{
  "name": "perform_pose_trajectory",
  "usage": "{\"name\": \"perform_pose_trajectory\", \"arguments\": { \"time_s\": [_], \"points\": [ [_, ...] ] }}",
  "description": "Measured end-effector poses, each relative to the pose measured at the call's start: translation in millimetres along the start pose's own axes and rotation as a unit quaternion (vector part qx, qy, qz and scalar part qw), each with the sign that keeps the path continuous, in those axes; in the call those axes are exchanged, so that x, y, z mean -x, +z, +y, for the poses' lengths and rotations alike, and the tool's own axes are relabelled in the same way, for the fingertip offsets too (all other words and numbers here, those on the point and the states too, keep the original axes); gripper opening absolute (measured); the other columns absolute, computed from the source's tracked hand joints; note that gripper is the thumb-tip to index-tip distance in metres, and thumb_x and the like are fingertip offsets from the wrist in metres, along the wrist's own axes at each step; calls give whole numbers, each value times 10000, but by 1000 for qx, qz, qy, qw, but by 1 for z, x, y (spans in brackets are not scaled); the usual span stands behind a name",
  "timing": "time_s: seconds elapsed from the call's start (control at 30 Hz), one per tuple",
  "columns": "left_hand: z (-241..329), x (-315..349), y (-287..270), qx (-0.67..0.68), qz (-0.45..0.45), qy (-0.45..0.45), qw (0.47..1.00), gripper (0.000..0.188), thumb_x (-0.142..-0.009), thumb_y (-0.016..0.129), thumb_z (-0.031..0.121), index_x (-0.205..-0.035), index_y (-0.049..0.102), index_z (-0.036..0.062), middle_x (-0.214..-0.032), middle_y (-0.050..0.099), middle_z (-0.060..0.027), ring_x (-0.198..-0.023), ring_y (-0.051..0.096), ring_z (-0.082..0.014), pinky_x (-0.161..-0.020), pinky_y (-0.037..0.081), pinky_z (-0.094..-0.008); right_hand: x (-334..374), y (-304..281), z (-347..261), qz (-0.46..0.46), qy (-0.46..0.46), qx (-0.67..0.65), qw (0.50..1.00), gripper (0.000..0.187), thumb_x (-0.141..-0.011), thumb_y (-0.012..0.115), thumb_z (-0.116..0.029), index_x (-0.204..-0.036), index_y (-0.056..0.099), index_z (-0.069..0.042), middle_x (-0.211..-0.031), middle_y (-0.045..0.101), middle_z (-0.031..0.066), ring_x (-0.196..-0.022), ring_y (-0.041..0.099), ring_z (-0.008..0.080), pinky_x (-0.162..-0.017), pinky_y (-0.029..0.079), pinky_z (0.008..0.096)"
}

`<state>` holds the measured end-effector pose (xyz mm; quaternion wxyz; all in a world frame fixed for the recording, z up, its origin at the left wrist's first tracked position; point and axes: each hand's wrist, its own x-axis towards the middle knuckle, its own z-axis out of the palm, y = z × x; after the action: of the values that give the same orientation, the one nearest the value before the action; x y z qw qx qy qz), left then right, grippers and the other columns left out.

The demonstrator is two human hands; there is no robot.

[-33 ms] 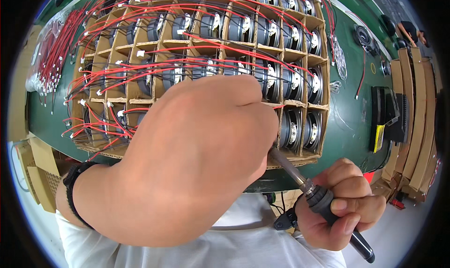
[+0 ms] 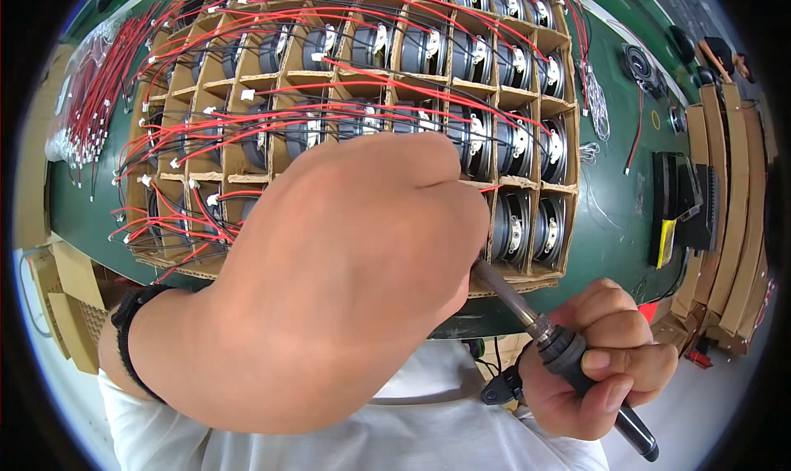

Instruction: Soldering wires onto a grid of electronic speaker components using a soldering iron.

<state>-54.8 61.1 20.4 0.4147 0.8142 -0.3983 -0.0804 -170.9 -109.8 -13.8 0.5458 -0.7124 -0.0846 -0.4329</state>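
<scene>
My left hand [image 2: 362,248] is curled over the near side of a divided cardboard tray [image 2: 519,285], its back toward me. Its fingertips and whatever they pinch are hidden beneath it. A short bit of red wire shows beside its knuckles. In my right hand [image 2: 610,360], at the lower right, is a soldering iron [image 2: 564,354] with a black handle. The metal barrel points up and left, and its tip disappears under my left hand. Round speakers [image 2: 512,228] stand on edge in the tray's compartments, many with red and black wires [image 2: 272,117] ending in white plugs.
A bundle of red wires [image 2: 103,100] lies in clear plastic on the green table [image 2: 614,265] at left. To the right are a loose speaker [image 2: 638,63], a coil of solder-like wire [image 2: 597,112] and a black device [image 2: 676,187]. Folded cardboard [image 2: 725,215] stands beyond the right edge.
</scene>
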Motion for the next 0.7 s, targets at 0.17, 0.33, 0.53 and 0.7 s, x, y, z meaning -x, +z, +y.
{"name": "perform_pose_trajectory", "arguments": {
  "time_s": [0.17,0.33,0.53,0.7],
  "points": [
    [-1,0,1,2,10,4,1000,196,-672,740,-84,-775,620,32,-747,543,-92,-643,551,-259,-542,425,-356,-1,6,6,86,-54,-45,994,225,-936,529,-210,-801,400,-84,-596,339,23,-517,250,132,-514,225,325],
    [0,0,2,-9,1,-3,1000,192,-664,733,-89,-764,622,32,-737,530,-90,-641,538,-255,-539,416,-359,-5,5,4,115,-32,-68,991,211,-918,521,-185,-783,385,-99,-604,316,9,-542,205,119,-537,185,326],
    [0,0,-1,-6,-10,-7,1000,188,-666,742,-76,-773,633,33,-745,533,-87,-651,546,-261,-547,424,-364,-6,1,4,132,-6,-82,988,217,-908,531,-185,-788,364,-118,-643,305,-2,-561,189,115,-547,184,325],
    [-2,0,-3,-22,-18,17,999,191,-665,754,-61,-789,649,40,-770,544,-92,-666,560,-277,-566,438,-377,-7,-2,5,146,10,-97,984,223,-904,551,-179,-795,363,-133,-651,304,-10,-577,193,116,-564,187,319]
  ]
}}
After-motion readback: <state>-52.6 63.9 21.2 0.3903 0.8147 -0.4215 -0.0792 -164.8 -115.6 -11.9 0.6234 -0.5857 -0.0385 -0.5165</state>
